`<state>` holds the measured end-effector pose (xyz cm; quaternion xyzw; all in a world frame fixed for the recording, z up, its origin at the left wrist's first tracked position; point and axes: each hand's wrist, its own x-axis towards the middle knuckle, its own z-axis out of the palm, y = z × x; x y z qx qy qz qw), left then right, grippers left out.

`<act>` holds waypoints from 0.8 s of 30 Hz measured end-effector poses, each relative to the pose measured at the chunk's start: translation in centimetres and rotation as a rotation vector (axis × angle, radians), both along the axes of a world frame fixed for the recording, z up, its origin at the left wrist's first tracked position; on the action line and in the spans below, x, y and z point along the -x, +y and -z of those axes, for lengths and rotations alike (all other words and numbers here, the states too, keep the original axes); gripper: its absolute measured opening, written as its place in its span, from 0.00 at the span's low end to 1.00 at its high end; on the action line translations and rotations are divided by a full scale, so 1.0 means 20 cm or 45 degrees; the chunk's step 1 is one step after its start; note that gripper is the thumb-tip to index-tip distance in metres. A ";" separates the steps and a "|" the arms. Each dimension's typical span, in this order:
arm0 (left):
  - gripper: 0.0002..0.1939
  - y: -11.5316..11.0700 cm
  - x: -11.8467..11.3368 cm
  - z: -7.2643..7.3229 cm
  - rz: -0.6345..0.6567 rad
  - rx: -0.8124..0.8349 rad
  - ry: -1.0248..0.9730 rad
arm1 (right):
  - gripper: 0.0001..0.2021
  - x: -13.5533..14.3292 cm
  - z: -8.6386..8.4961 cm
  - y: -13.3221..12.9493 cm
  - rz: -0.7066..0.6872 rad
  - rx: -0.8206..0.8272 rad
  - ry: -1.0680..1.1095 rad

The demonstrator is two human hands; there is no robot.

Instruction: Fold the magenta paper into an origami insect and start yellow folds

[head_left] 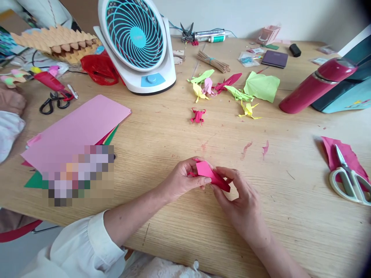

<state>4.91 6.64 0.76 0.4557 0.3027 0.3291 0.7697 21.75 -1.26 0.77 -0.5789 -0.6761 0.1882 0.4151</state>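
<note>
Between my two hands is a bright pink piece of folded paper (206,172), held just above the table. My left hand (185,175) pinches its left end, the thumb lying across the front. On the lower right side, the fingers and thumb of my right hand (239,197) grip the paper's edge. Part of the paper is hidden behind the left fingers. Beyond my hands sits a small red folded paper frog (198,116). Further back lie several folded paper figures, among them a yellow one (248,110), and a light green sheet (262,85).
A white and blue fan (152,79) stands at the back. Pink paper sheets (78,127) lie on the left, near black-handled scissors (53,103). To the right are a red thermos (314,87) and white-handled scissors (344,177) on crumpled red paper (352,154). A co-worker's arm (10,127) rests at far left.
</note>
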 end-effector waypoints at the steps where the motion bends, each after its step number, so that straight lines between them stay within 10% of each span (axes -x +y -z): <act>1: 0.13 0.01 0.00 -0.01 -0.023 -0.011 0.014 | 0.15 -0.01 0.00 0.00 -0.002 0.010 0.000; 24: 0.15 0.04 0.03 -0.04 -0.196 -0.134 0.109 | 0.18 -0.05 0.01 0.01 0.092 -0.051 0.233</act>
